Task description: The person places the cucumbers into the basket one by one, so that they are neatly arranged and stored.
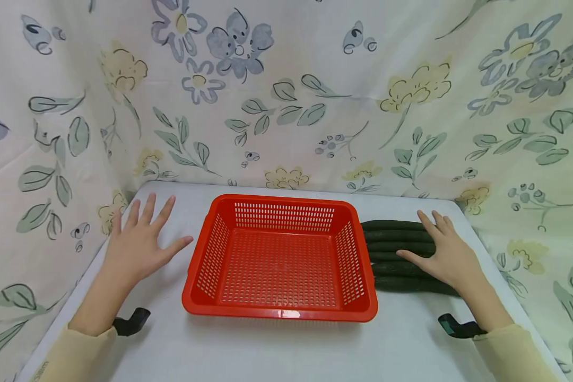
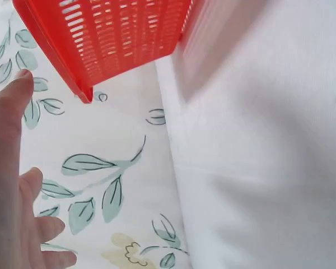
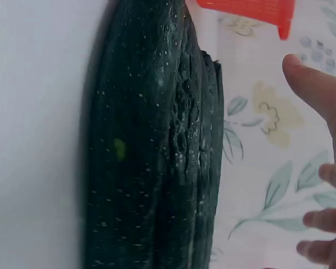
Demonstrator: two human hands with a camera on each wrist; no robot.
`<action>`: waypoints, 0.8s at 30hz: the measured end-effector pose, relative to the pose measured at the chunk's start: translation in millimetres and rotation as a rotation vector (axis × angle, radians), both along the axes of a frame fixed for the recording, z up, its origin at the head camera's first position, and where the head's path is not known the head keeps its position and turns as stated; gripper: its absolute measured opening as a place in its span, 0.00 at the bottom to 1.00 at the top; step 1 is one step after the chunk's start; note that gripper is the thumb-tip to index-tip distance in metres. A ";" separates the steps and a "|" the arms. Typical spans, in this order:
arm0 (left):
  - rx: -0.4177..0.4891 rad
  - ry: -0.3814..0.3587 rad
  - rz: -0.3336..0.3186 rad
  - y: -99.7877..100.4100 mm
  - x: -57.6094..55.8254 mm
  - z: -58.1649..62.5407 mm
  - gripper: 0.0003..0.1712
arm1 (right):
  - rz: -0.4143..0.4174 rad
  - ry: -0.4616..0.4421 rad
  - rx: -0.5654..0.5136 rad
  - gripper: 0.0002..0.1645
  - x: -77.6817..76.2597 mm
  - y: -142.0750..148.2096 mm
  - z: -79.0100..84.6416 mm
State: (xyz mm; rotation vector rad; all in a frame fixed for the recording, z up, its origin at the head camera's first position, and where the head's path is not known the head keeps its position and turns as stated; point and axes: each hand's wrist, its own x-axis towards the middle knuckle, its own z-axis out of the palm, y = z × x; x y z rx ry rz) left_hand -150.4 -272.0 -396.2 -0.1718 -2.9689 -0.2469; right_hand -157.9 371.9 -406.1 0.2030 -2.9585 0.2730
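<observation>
A red plastic basket (image 1: pixel 279 313) with slotted walls stands in the middle of the white table, with nothing inside it. To its left, my left hand (image 1: pixel 136 246) is held above the table, fingers spread, touching nothing. Several long, dark green cucumbers (image 1: pixel 396 268) lie side by side just right of the basket. Over their right part hovers my right hand (image 1: pixel 446 254), fingers extended and holding nothing; it hides some of them. Close up in the right wrist view, the nearest cucumber (image 3: pixel 131 145) has pale specks, and the one behind it looks wrinkled.
A floral cloth (image 1: pixel 286 132) hangs behind the table and along both sides. The white tabletop (image 1: pixel 286 353) stretches in front of the basket. A black strap piece (image 1: pixel 132 321) sticks out at the left wrist, and another black piece (image 1: pixel 458 326) at the right.
</observation>
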 end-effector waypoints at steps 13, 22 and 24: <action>0.268 0.145 -0.057 18.4 31.5 -12.4 0.58 | -0.078 0.231 -0.263 0.56 36.8 13.2 -33.0; 0.447 0.048 -0.058 38.7 52.5 -27.9 0.55 | -0.132 0.232 -0.386 0.51 53.1 13.8 -50.0; 0.482 0.043 -0.055 44.0 56.0 -29.8 0.55 | -0.156 0.237 -0.412 0.50 55.9 12.5 -52.2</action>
